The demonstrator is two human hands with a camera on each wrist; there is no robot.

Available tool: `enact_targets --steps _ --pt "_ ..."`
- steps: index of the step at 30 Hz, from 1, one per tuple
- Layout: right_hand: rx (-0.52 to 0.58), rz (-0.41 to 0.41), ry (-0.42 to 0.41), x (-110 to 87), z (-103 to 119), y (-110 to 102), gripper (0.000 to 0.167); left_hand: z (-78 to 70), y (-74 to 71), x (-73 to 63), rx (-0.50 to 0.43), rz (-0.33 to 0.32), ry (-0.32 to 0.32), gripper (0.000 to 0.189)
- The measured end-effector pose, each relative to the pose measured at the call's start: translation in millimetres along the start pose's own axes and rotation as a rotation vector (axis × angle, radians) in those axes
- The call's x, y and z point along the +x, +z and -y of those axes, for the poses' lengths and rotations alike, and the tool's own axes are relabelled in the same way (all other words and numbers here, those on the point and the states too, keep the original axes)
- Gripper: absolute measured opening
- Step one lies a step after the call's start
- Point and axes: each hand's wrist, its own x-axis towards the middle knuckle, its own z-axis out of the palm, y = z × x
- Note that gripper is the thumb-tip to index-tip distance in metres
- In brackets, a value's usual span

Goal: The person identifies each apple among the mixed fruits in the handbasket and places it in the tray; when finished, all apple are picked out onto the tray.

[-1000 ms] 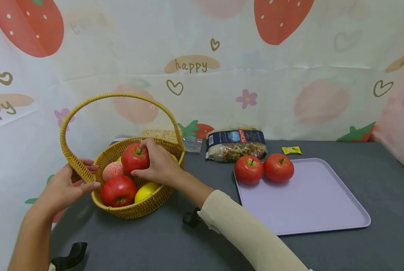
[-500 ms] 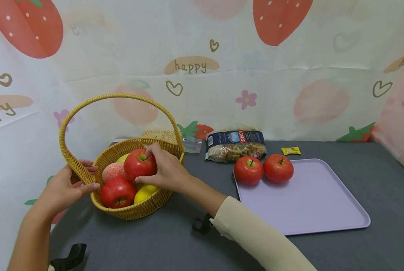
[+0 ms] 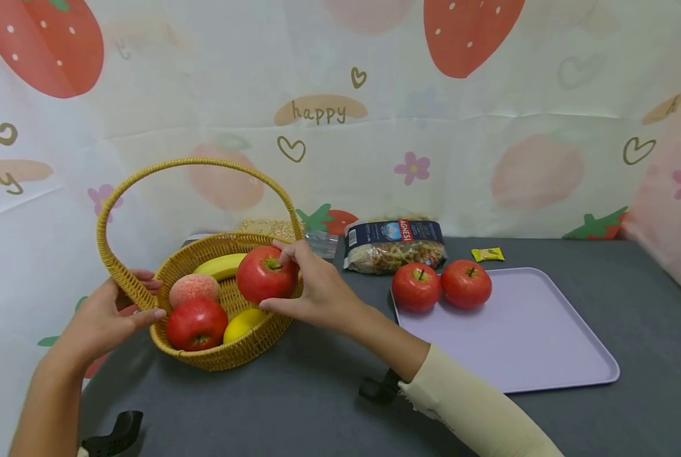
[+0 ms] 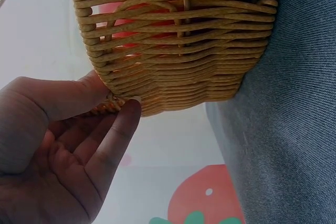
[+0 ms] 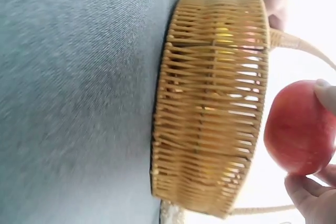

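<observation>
My right hand grips a red apple between thumb and fingers, over the right side of the yellow wicker basket. The right wrist view shows that apple above the basket's rim. At the basket's left side, my left hand pinches the rim at the foot of the handle; the left wrist view shows thumb and fingers on the woven edge. Inside the basket lie another red apple, a pinkish peach, a banana and a yellow fruit, partly hidden by the held apple and rim.
Right of the basket is a lilac tray with two red apples at its back left corner. Behind stand an AGNESI pasta bag, a small yellow packet and a clear bag of grains behind the basket.
My right hand has carried the apple to the right, from the basket's middle toward its right rim, uncovering the banana. The left hand stays on the basket.
</observation>
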Motion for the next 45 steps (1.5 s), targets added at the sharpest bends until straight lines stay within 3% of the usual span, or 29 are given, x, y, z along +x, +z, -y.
enact_targets --steps 9,20,34,41,45 --pt "0.002 -0.009 0.004 -29.6 -0.9 -32.0 0.055 0.5 2.0 1.2 -0.024 0.006 0.013 0.062" --pt "-0.079 -0.057 0.046 -61.0 -11.6 -77.0 0.058 3.4 0.4 0.7 -0.020 -0.009 0.013 0.063" --pt "-0.161 -0.158 0.224 -101.7 -25.7 -145.8 0.062 2.0 2.8 2.3 -0.025 -0.011 0.014 0.062" --pt "-0.262 -0.243 0.385 -123.6 -34.5 -190.2 0.062 -0.9 2.1 2.4 -0.004 0.007 -0.032 0.064" --pt "-0.338 -0.241 0.500 -132.3 -39.3 -213.7 0.068 -0.3 1.7 2.0 -0.002 0.006 -0.034 0.064"
